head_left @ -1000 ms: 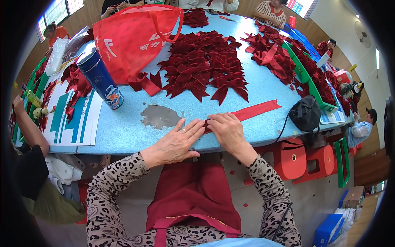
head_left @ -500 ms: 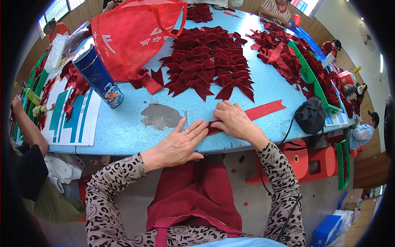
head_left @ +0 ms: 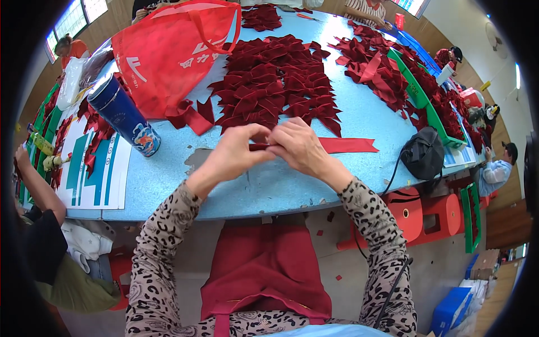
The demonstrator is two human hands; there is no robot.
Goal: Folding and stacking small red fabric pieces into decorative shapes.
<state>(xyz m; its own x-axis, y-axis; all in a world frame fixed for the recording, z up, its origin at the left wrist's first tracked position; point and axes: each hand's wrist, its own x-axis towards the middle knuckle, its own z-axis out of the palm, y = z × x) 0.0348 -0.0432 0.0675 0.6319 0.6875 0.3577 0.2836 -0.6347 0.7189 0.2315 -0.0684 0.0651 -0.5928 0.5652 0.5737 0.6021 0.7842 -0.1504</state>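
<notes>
A strip of red ribbon (head_left: 349, 145) runs out to the right from between my hands, its far end cut in a notch. My right hand (head_left: 297, 147) is closed on it, knuckles up, above the near part of the table. Opposite, my left hand (head_left: 233, 154) curls its fingers and thumb around a darker, folded part of the ribbon; the fingertips of both hands meet there. The fold itself is mostly hidden by my fingers. Just beyond my hands lies a large pile of dark red ribbon bows (head_left: 275, 78).
Left of the pile stand a blue tumbler (head_left: 124, 116) and a red bag (head_left: 168, 56). To the right are a black pouch (head_left: 422, 154), more ribbons (head_left: 373, 67) and a green tray (head_left: 418, 92). A co-worker's arm (head_left: 42, 182) reaches in at the left. Red stools (head_left: 441, 213) stand below the table's right edge.
Both hands have lifted off the tabletop with the ribbon. My left hand, flat on the table before, has curled and come up to meet my right fingertips.
</notes>
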